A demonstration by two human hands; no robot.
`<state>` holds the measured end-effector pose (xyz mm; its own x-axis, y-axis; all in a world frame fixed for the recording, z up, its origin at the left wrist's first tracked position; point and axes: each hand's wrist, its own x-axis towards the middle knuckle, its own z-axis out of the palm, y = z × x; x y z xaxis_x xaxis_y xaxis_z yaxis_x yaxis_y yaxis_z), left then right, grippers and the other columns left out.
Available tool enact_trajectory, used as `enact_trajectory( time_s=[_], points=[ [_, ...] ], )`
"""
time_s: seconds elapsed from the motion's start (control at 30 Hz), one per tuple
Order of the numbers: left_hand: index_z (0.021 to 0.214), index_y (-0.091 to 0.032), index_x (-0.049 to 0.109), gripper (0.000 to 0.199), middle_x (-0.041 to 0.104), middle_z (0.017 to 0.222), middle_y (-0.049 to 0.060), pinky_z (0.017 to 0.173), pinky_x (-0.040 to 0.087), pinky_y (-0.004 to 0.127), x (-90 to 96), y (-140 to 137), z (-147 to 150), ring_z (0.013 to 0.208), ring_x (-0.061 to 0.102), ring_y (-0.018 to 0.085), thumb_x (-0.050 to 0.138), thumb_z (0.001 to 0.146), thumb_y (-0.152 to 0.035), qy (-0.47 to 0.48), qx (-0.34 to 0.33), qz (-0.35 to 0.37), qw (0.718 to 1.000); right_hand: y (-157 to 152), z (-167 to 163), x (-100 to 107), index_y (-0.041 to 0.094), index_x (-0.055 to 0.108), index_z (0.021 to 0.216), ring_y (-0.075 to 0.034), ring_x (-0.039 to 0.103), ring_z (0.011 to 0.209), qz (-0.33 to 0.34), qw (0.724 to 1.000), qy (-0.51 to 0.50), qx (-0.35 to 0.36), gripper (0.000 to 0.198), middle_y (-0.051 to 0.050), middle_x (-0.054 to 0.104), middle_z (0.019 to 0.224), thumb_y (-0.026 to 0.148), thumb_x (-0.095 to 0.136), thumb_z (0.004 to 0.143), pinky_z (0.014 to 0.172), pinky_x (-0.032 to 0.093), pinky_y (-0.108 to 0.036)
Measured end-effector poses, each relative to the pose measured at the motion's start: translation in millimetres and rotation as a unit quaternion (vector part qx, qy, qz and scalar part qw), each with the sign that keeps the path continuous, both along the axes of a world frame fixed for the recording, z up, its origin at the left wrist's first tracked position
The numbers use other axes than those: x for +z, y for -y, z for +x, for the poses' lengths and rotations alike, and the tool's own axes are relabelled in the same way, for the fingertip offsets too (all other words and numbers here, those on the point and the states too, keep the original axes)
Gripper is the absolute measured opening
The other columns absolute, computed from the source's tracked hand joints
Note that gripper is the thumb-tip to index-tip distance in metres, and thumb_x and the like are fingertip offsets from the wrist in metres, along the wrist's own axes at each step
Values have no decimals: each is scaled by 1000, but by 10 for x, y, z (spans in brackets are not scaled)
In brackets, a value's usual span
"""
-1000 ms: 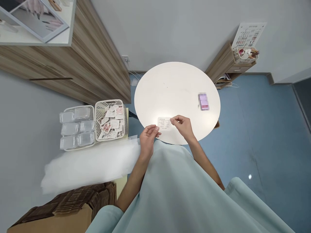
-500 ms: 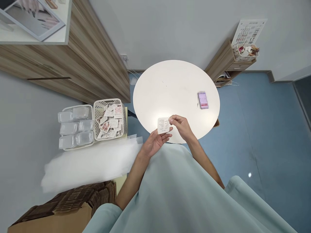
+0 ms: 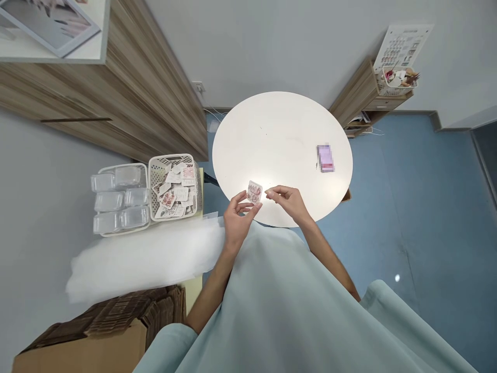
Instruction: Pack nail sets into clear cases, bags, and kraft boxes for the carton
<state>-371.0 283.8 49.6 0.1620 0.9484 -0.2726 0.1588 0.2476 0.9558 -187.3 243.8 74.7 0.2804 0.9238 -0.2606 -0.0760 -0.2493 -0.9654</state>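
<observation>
Over the near edge of the white oval table point(image 3: 279, 134), my left hand point(image 3: 238, 220) grips a small square card point(image 3: 254, 191) by its lower edge, between thumb and fingers. Its visible face carries reddish patterns on a pale ground. Just to the right of the card, apart from it, is my right hand point(image 3: 289, 201). Its thumb and forefinger are pinched together; whatever they hold, if anything, is too small to make out. To the left, a white perforated basket point(image 3: 154, 176) contains many similar cards point(image 3: 180, 194).
Another basket point(image 3: 147, 181) with several clear plastic boxes point(image 3: 110, 201) stands at the left, above white sheets point(image 3: 143, 259) and stacked brown cardboard point(image 3: 116, 316). A blurred purple item point(image 3: 325, 158) lies on the table's right side. Wooden cabinets point(image 3: 155, 67) rise at back left.
The card has turned over from its printed-text side to its reddish patterned side. My left hand has rolled from palm up to back up, and my right hand has come off the card.
</observation>
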Motion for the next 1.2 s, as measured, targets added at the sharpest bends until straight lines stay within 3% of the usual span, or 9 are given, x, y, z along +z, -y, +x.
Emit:
enact_trajectory(
  time_s=[0.33, 0.5, 0.67, 0.93, 1.2],
  points=[
    [139, -25, 66, 74, 70, 138, 13, 90, 62, 42, -2, 86, 11, 104, 76, 25, 93, 75, -49, -62, -15, 109, 992, -6, -76, -142, 22, 81, 88, -20, 69, 81, -23, 999, 10, -29, 40, -4, 79, 93, 62, 82, 82, 74, 53, -32],
    [135, -22, 71, 66, 74, 130, 14, 85, 60, 38, 50, 75, -10, 101, 76, 25, 89, 78, -50, 14, -5, 18, 1000, 9, 10, -94, 22, 80, 84, -22, 69, 86, -23, 999, 21, -45, 43, -5, 78, 87, 65, 80, 83, 77, 54, -34],
    [112, -18, 81, 41, 78, 100, 9, 71, 53, 31, 112, -19, -37, 87, 73, 22, 80, 85, -49, 80, -11, -69, 994, 62, 97, -82, 23, 80, 83, -22, 68, 86, -22, 999, 15, -29, 40, -4, 76, 85, 63, 81, 83, 77, 54, -34],
    [82, -20, 79, 24, 64, 73, 0, 61, 42, 28, 157, -71, 37, 62, 49, 12, 83, 78, -43, 59, 9, -66, 996, 126, 98, -92, 23, 80, 85, -21, 68, 87, -12, 1000, 4, 15, 40, -4, 76, 85, 63, 79, 86, 80, 54, -34],
    [84, -19, 78, 30, 63, 72, 0, 60, 42, 28, 145, -27, 64, 61, 48, 12, 84, 78, -47, 39, 0, -76, 996, 160, 135, -169, 23, 80, 85, -20, 67, 85, -19, 1000, -5, 15, 40, -3, 75, 85, 62, 79, 86, 77, 53, -33]
  ],
)
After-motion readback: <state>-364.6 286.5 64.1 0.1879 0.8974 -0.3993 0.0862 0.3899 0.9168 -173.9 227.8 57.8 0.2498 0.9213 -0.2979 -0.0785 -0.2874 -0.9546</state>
